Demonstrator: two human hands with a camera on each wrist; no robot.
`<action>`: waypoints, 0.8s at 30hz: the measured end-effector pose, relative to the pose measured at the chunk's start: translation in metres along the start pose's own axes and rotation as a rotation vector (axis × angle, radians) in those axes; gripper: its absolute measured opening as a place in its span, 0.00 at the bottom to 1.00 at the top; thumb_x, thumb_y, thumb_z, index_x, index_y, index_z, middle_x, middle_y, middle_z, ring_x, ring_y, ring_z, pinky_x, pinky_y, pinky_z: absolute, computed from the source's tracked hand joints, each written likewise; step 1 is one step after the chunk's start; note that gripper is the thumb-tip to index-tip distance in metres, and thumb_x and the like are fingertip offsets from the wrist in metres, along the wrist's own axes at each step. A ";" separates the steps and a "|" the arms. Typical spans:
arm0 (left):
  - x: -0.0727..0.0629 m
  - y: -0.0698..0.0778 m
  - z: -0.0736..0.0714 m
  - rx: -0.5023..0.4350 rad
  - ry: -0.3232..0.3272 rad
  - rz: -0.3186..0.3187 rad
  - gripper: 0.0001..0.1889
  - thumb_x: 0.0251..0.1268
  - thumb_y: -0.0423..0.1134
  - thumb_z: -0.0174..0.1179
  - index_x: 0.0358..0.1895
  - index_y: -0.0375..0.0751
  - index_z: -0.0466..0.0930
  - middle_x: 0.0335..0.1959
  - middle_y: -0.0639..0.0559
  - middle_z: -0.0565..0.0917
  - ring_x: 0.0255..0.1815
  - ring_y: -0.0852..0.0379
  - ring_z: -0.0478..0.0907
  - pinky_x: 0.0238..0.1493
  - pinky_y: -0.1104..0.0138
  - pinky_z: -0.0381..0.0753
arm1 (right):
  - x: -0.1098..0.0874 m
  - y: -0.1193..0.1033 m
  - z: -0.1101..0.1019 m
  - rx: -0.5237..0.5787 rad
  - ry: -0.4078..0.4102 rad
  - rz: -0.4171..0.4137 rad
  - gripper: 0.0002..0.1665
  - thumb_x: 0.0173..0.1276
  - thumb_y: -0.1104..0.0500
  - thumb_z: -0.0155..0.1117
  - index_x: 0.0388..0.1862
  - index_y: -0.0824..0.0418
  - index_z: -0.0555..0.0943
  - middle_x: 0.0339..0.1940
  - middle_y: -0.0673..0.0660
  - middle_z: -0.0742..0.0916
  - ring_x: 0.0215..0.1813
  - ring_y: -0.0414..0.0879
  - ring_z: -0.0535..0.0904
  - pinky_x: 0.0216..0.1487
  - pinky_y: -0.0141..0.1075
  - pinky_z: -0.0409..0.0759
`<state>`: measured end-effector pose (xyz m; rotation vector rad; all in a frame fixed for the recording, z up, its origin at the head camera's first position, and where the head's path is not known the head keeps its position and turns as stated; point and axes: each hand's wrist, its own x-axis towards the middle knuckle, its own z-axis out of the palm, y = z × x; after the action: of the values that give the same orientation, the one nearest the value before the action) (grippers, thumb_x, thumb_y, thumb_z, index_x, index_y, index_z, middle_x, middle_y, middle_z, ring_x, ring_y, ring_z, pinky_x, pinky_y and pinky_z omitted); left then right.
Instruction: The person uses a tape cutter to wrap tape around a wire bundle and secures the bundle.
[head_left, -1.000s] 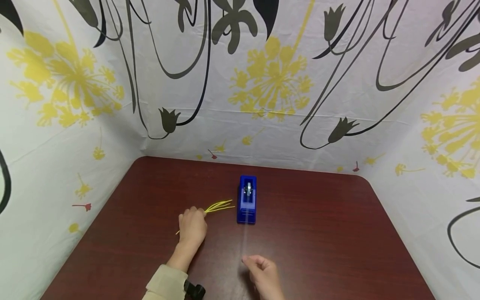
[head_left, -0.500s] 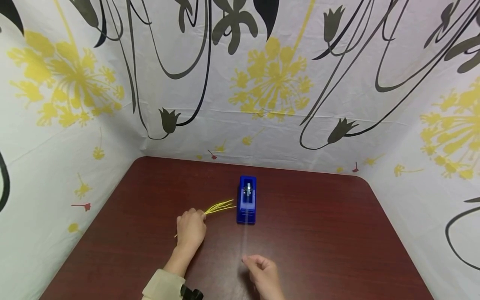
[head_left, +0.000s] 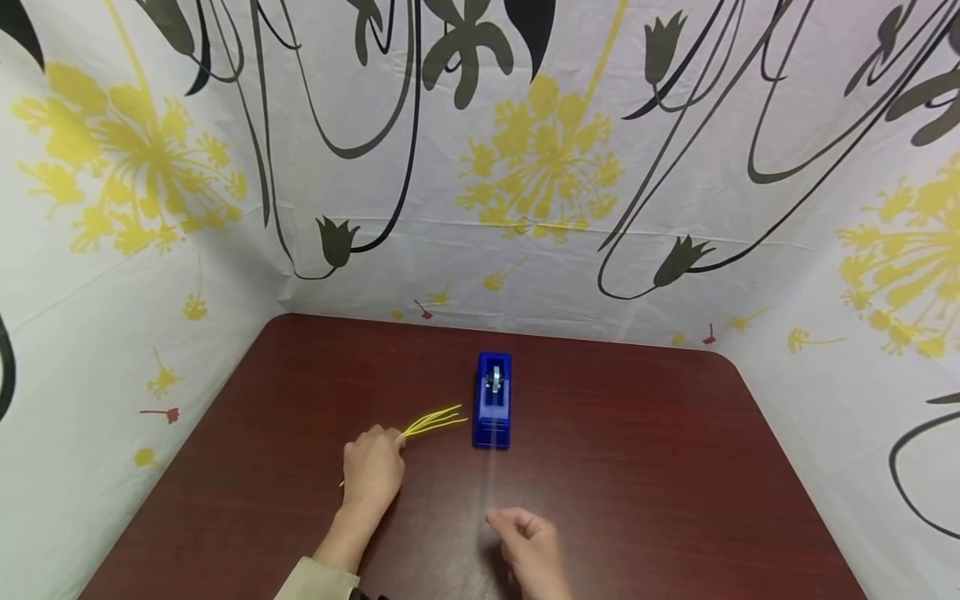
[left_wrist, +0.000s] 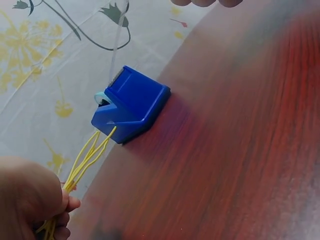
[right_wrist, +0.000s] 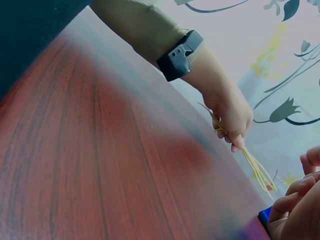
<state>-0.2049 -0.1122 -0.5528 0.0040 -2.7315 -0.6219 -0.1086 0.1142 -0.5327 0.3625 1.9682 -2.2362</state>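
Observation:
A blue tape dispenser [head_left: 492,408] stands on the table, with a roll of clear tape in it. From its front a strip of clear tape [head_left: 492,483] runs toward the near side, its end pinched between the thumb and finger of my right hand [head_left: 531,550]. My left hand [head_left: 373,471] grips a bundle of thin yellow strands [head_left: 435,422] left of the dispenser. The free ends of the yellow strands fan out toward the dispenser, and a short tail pokes out behind the hand. In the left wrist view, the strands [left_wrist: 85,165] show curled fingers around them.
The dark red-brown wooden table [head_left: 660,450] has rounded far corners. A white cloth [head_left: 540,275] with a floral print hangs behind it and along both sides. A black wrist camera [right_wrist: 180,56] sits on my left wrist.
My left hand has moved slightly left and nearer, drawing the yellow strands a little away from the dispenser. My right hand and the tape strip stay nearly still.

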 end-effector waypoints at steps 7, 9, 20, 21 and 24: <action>-0.005 0.000 -0.007 -0.038 -0.016 0.000 0.07 0.67 0.34 0.65 0.29 0.42 0.85 0.24 0.50 0.78 0.29 0.44 0.79 0.33 0.53 0.71 | 0.000 -0.002 0.001 -0.004 0.010 -0.015 0.13 0.70 0.64 0.67 0.35 0.77 0.83 0.13 0.45 0.69 0.14 0.35 0.59 0.19 0.26 0.59; -0.005 0.000 -0.009 -0.041 -0.013 0.005 0.07 0.67 0.34 0.65 0.29 0.41 0.85 0.24 0.50 0.78 0.28 0.44 0.80 0.33 0.53 0.72 | 0.000 -0.002 0.001 -0.006 0.015 -0.013 0.13 0.70 0.64 0.67 0.35 0.77 0.83 0.14 0.45 0.70 0.14 0.35 0.60 0.19 0.26 0.60; -0.013 -0.005 -0.016 -0.041 -0.033 0.041 0.05 0.64 0.33 0.67 0.29 0.42 0.86 0.23 0.52 0.78 0.28 0.44 0.80 0.32 0.52 0.74 | -0.002 -0.007 0.004 0.021 0.019 -0.033 0.11 0.68 0.65 0.68 0.32 0.75 0.84 0.14 0.45 0.71 0.15 0.34 0.59 0.20 0.25 0.60; -0.013 -0.005 -0.016 -0.044 -0.048 0.039 0.05 0.64 0.33 0.66 0.29 0.42 0.86 0.23 0.52 0.78 0.28 0.44 0.80 0.32 0.52 0.74 | -0.002 -0.007 0.003 0.019 0.020 -0.036 0.11 0.69 0.66 0.67 0.32 0.76 0.83 0.15 0.45 0.71 0.15 0.34 0.60 0.20 0.25 0.60; -0.015 -0.004 -0.020 -0.052 -0.091 0.036 0.05 0.65 0.33 0.66 0.30 0.43 0.86 0.25 0.53 0.79 0.29 0.46 0.81 0.33 0.53 0.74 | -0.003 -0.007 0.003 0.012 0.025 -0.038 0.11 0.69 0.65 0.67 0.33 0.76 0.83 0.15 0.45 0.71 0.15 0.34 0.60 0.20 0.25 0.61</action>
<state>-0.1846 -0.1230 -0.5429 -0.0887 -2.7951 -0.6987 -0.1082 0.1120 -0.5250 0.3588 1.9914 -2.2779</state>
